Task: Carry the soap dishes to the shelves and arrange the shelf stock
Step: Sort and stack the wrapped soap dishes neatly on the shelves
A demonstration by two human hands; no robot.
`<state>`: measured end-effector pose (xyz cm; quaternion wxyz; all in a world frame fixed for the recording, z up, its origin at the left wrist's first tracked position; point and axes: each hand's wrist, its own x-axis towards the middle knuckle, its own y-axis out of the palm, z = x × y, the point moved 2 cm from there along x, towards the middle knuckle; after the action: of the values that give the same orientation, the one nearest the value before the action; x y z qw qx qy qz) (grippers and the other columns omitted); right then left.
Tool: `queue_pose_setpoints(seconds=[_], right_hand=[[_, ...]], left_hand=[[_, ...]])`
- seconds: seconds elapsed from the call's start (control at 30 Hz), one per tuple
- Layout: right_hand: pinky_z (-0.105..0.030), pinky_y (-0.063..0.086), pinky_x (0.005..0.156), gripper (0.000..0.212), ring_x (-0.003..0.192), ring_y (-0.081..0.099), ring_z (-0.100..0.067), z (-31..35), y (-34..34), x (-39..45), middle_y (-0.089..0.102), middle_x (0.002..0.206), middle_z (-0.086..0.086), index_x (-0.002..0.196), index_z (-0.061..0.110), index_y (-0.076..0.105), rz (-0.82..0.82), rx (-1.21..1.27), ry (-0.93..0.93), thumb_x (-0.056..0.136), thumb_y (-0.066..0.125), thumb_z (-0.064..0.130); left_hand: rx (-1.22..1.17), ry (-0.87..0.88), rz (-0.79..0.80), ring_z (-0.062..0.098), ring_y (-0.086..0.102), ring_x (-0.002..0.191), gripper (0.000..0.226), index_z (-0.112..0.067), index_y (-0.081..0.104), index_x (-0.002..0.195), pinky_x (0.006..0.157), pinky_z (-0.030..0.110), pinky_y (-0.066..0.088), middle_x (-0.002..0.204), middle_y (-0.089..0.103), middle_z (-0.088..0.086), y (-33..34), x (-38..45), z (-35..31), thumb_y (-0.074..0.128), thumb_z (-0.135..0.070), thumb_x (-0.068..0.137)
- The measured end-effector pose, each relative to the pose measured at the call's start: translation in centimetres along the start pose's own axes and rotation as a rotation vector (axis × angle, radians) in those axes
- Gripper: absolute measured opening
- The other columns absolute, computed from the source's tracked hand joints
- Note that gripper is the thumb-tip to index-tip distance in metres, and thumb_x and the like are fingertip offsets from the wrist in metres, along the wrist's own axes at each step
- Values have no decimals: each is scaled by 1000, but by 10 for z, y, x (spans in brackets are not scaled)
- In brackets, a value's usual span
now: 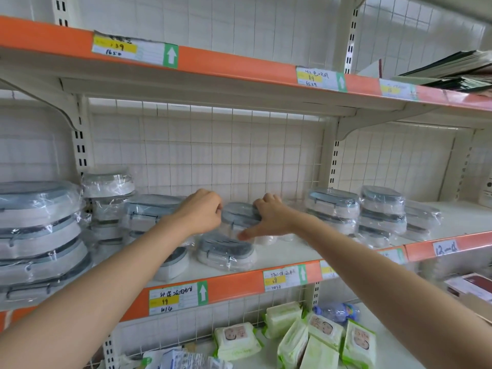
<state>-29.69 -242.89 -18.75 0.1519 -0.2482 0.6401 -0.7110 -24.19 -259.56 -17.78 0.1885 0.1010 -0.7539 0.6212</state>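
A grey-lidded, white-bodied oval soap dish wrapped in clear plastic film (241,214) is held at the middle of the cream metal shelf with the orange front strip (287,251), close to the wire-grid back panel (213,145). The left hand (203,213) curls its fingers at the dish's left end, though whether they pinch the wrap or the lid cannot be told; the right hand (269,217) grips the right end, fingers bent over the lid and thumb stretched down along the front. The dish sits on top of another wrapped dish, which is largely hidden behind the hands.

Just in front of the held dish, towards the shelf edge, lies a second wrapped soap dish (226,253), and to that one's left, partly behind the left forearm, a third dish tilted on its side (174,262). Left of the held dish stand tall stacks of larger wrapped grey-and-white containers (40,235); to its right, two stacks of matching wrapped dishes (356,211).

Handwritten price labels with green arrows (178,298) are fixed along the orange strip below the held dish. On the shelf beneath lie green-and-white packs of wet wipes (314,339). Above and right, dark flat packets (452,73) rest on the upper shelf.
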Motion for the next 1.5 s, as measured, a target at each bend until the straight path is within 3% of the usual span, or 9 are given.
queue_pose_setpoints(seconds=[0.27,0.43,0.6,0.8,0.93,1.07,1.23,1.33,1.5], right_hand=[[-45,30,108,92,128,28,-30,19,26,21,34,135,-13,134,6,40,77,-18,-7,74,55,74],[-36,38,87,64,106,46,-26,15,22,30,52,102,-11,92,7,56,98,234,21,86,42,69],[-35,38,96,50,118,49,-32,-5,3,52,55,126,-20,124,-2,52,-103,285,156,103,29,36],[-32,38,104,38,125,47,-27,0,11,101,49,139,-11,134,6,51,84,-92,91,99,41,16],[-41,24,116,63,141,27,-24,-5,23,129,29,154,-2,145,25,37,314,-117,-36,89,41,-4],[-49,28,111,70,144,20,-28,-4,37,153,16,158,3,151,33,14,548,-230,-71,94,53,17],[-52,29,111,87,144,18,-26,-2,50,177,2,160,8,150,39,1,539,-382,-141,90,63,32],[-47,37,106,89,137,33,-28,-3,47,183,12,158,6,149,41,10,535,-399,-156,84,69,25],[-46,36,105,95,138,29,-27,-8,42,184,17,157,4,150,35,14,512,-430,-209,79,71,10]], left_hand=[[66,8,-28,29,64,89,22,3,70,92,78,44,55,101,64,15,1,6,30,50,-2,83],[83,47,38,30,62,91,22,-4,68,88,79,40,53,100,66,14,5,8,23,46,-5,87],[74,92,127,23,63,92,31,-10,73,100,82,34,52,108,66,5,9,7,24,45,-3,88],[99,89,151,26,63,80,24,-6,71,84,75,43,56,95,65,6,8,15,33,48,-3,86],[162,122,219,27,61,82,21,-9,65,80,72,38,53,91,56,5,8,16,33,46,-1,85],[124,125,231,22,63,91,37,-15,72,109,83,38,54,104,63,4,5,20,37,47,0,86],[115,163,206,19,64,95,40,-15,73,109,86,34,53,113,66,6,8,21,44,45,0,83],[135,170,197,20,64,94,42,-16,73,107,83,35,53,112,66,6,10,20,46,44,0,82],[142,162,197,21,64,92,40,-16,74,101,80,36,54,108,66,5,7,21,44,44,1,80]])
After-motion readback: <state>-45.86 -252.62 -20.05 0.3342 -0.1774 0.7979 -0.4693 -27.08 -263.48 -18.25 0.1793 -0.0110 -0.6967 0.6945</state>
